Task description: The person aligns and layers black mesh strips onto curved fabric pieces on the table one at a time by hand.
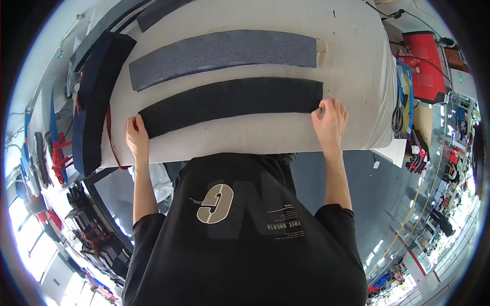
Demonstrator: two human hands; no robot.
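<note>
A long black fabric strip (pixel 232 101) lies across the padded, cream-covered table (pixel 219 135), bowed a little. My left hand (pixel 137 136) pinches its left end, fingers closed on the corner. At the opposite end, my right hand (pixel 331 120) is closed on the lower right corner. Just beyond the black strip lies a stack of grey fabric strips (pixel 224 53) of similar length, apart from both hands.
Dark folded fabric (pixel 99 97) hangs over the table's left side, with a red cord (pixel 108 130) beside it. A red machine (pixel 423 66) stands past the right edge, near a bundle of cables (pixel 398 120). More dark strips lie at the far left.
</note>
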